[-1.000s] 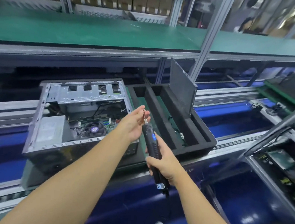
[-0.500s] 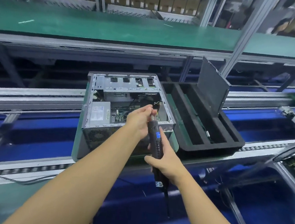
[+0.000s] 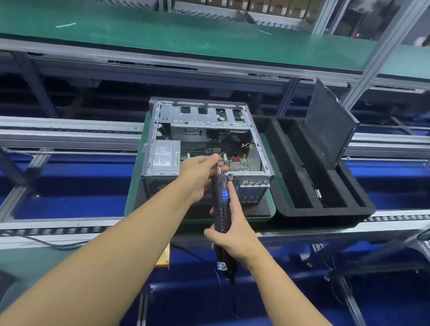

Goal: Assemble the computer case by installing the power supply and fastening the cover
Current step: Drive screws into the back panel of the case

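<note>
Case open-topped, just beyond both hands. Power supply seated in its near-left corner, left of grip. Screwdriver upright in front of case, right hand wrapped round lower barrel. Left hand above it, fingertips pinching bit; screw there likely, too small to tell. Judged step: loading screw before fastening supply. To do well: seat screw square on bit, trigger off until fingers leave tip, then tool straight to hole, no tilt. Cover stands in foam tray, well right of grip, not yet fitted.
</note>
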Demonstrator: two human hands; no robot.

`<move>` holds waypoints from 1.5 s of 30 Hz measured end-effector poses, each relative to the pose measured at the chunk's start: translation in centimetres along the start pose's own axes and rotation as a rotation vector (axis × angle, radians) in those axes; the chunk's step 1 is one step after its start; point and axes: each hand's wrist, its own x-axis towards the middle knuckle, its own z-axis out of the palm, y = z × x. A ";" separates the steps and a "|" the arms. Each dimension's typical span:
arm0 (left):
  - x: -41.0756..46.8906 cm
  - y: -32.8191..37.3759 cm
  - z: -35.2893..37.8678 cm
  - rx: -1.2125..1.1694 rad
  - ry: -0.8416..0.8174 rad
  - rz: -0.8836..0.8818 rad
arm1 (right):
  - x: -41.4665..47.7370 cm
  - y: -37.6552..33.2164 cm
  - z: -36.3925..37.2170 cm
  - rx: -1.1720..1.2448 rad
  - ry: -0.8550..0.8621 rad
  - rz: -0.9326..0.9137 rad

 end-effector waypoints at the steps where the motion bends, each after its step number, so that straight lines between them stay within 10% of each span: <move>1: 0.1 0.0 -0.6 0.082 -0.013 0.013 | 0.0 0.1 0.3 0.008 -0.002 0.000; 9: 2.5 4.2 -8.4 1.090 0.021 0.425 | -0.3 0.2 1.2 0.125 -0.052 0.076; 13: 4.3 2.6 -10.2 1.604 -0.263 0.432 | -0.2 0.5 1.8 0.105 -0.115 0.101; 45: 6.0 -1.4 -11.1 1.443 -0.101 0.661 | 0.8 4.4 4.0 0.129 -0.110 0.196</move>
